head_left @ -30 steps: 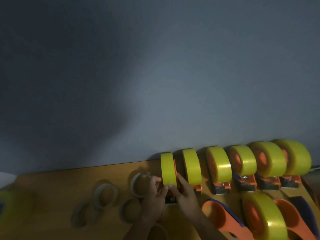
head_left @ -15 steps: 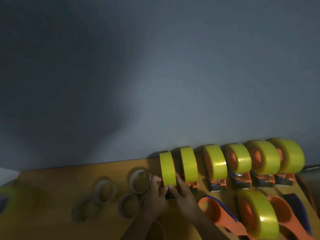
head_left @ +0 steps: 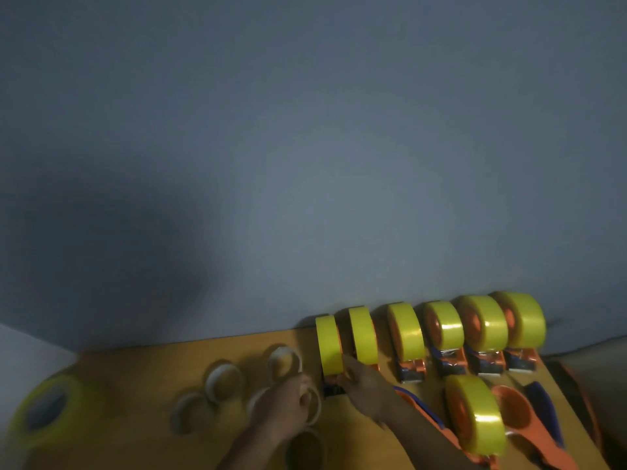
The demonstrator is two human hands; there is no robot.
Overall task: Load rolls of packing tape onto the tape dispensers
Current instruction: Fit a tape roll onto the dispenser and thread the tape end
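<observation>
Several orange dispensers loaded with yellow tape rolls [head_left: 444, 327] stand in a row along the wall. My right hand [head_left: 364, 383] holds the leftmost dispenser [head_left: 334, 379] low at its front, just under its yellow roll [head_left: 327, 347]. My left hand [head_left: 286, 407] is apart from that dispenser, with curled fingers over an empty cardboard core [head_left: 317, 403]; blur hides whether it grips the core. A loose yellow roll [head_left: 44, 408] lies at the far left of the wooden table [head_left: 135, 374].
Empty cardboard cores [head_left: 224, 381] lie scattered left of my hands. In front of the row, another dispenser with a yellow roll [head_left: 475, 415] and an empty orange and blue dispenser [head_left: 514, 412] lie on their sides. The grey wall [head_left: 305, 164] rises directly behind the row.
My left hand has let go of the leftmost dispenser and drawn back to the left over the empty cores. My right hand stays on the dispenser.
</observation>
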